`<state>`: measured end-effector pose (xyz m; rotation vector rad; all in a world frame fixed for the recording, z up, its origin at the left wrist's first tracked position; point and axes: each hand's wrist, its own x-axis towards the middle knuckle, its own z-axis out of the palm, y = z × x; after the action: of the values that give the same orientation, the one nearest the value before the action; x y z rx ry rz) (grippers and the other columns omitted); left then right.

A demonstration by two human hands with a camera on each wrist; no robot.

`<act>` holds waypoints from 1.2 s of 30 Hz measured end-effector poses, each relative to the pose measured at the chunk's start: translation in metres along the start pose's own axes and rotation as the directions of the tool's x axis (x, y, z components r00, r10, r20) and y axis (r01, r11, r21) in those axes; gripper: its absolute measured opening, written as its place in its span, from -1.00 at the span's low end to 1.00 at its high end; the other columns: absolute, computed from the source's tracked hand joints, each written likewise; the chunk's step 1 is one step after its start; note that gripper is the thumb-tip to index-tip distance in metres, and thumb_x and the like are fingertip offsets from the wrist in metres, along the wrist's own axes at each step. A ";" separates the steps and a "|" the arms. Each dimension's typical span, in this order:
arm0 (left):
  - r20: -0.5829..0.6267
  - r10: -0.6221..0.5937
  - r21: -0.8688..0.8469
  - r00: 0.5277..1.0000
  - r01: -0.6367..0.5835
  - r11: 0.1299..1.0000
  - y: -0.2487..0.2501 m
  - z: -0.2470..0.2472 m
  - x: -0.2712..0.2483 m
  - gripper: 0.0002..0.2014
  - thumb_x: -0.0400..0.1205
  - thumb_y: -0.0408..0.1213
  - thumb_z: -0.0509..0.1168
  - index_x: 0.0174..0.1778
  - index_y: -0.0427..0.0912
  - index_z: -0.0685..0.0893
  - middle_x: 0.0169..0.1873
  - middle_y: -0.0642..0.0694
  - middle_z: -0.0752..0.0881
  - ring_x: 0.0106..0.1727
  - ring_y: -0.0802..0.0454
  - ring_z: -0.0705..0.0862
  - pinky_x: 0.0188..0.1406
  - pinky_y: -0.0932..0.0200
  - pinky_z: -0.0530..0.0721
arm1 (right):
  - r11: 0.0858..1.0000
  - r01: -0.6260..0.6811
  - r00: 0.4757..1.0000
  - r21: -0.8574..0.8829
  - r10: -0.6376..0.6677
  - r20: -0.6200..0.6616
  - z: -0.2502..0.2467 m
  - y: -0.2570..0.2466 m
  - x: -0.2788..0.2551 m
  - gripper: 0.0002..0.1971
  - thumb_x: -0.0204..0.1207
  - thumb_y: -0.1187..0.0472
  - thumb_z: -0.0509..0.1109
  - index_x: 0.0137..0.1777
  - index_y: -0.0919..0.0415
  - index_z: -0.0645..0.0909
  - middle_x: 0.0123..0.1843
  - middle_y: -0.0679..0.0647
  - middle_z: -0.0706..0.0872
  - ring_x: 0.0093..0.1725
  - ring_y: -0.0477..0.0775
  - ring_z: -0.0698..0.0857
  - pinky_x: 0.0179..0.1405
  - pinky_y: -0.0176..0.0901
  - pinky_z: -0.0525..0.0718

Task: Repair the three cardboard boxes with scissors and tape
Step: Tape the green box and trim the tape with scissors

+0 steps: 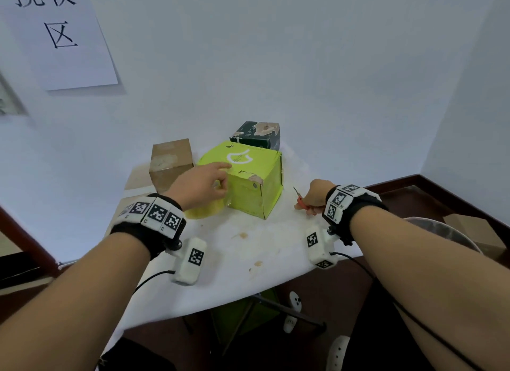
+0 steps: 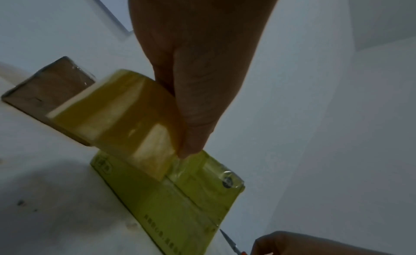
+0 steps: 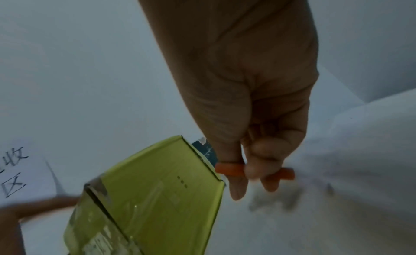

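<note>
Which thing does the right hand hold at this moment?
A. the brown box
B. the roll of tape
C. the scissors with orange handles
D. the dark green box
C: in the right wrist view the right hand has its fingers through the orange handles of the scissors, while the left hand holds the roll of tape against the green box.

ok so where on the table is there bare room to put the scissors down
Free: the white table in front of the green box, between the two forearms, bare but for small stains. Also the strip right of the green box, by the right hand holding the scissors. Crowded: the back, where brown box, dark box, tape roll and left hand cluster.
</note>
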<state>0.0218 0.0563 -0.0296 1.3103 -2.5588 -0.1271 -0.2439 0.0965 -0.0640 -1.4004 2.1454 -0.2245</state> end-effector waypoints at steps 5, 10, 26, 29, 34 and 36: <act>0.043 -0.015 -0.028 0.999 0.016 0.999 -0.006 0.003 0.003 -0.74 0.46 -0.39 0.37 -0.47 -0.06 0.46 0.49 0.16 0.49 -0.57 0.30 0.51 -0.48 0.40 0.38 | 0.940 0.039 0.992 0.340 -0.076 0.096 0.010 0.005 0.018 -0.82 0.50 0.34 0.48 -0.30 0.26 0.57 -0.59 -0.06 0.71 -0.56 -0.18 0.70 -0.47 -0.40 0.69; 0.077 -0.022 -0.070 0.997 0.027 0.997 -0.006 0.000 0.000 -0.81 0.48 -0.42 0.35 -0.41 -0.17 0.51 0.51 0.17 0.45 -0.61 0.09 0.34 -0.55 0.43 0.40 | 0.977 0.021 0.997 0.210 -0.035 0.062 0.004 -0.012 0.014 -0.88 0.50 0.29 0.47 -0.14 0.35 0.63 -0.23 0.19 0.74 -0.38 0.06 0.71 -0.23 -0.13 0.73; 0.067 -0.085 -0.158 0.994 0.094 0.983 -0.006 0.006 -0.004 -0.84 0.48 -0.40 0.36 -0.37 -0.15 0.55 0.50 0.22 0.45 -0.59 0.15 0.40 -0.54 0.45 0.40 | 0.690 0.711 0.607 -0.136 -0.700 -0.377 0.036 -0.079 0.007 -0.59 0.55 0.01 0.42 0.34 0.17 0.62 0.29 0.06 0.70 0.30 0.09 0.62 0.39 0.01 0.39; 0.058 -0.085 -0.171 0.995 0.094 0.981 -0.007 0.008 -0.001 -0.85 0.47 -0.40 0.37 -0.37 -0.16 0.55 0.50 0.21 0.45 -0.58 0.11 0.40 -0.55 0.45 0.40 | 0.709 0.686 0.613 -0.164 -0.684 -0.395 0.041 -0.078 0.014 -0.55 0.49 0.01 0.46 0.37 0.10 0.59 0.28 0.01 0.70 0.29 0.05 0.62 0.43 0.03 0.35; 0.043 -0.088 -0.148 0.995 0.093 0.985 -0.005 0.007 -0.003 -0.91 0.48 -0.40 0.37 -0.32 -0.24 0.60 0.51 0.20 0.44 -0.60 0.15 0.40 -0.54 0.48 0.39 | 0.705 0.672 0.616 -0.227 -0.702 -0.359 0.041 -0.079 0.013 -0.43 0.42 0.05 0.52 0.44 0.06 0.50 0.38 -0.04 0.61 0.41 0.02 0.51 0.45 -0.09 0.21; 0.041 -0.088 -0.148 0.995 0.093 0.985 -0.006 0.007 -0.003 -0.93 0.47 -0.38 0.37 -0.30 -0.26 0.62 0.51 0.22 0.44 -0.61 0.19 0.40 -0.54 0.47 0.38 | 0.697 0.668 0.636 -0.261 -0.717 -0.286 0.033 -0.078 0.010 -0.37 0.42 0.04 0.53 0.49 0.08 0.45 0.46 -0.01 0.54 0.48 0.05 0.43 0.44 -0.14 0.16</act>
<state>0.0258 0.0547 -0.0382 1.3783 -2.4637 -0.3552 -0.1677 0.0589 -0.0620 -2.3975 1.7774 -0.7014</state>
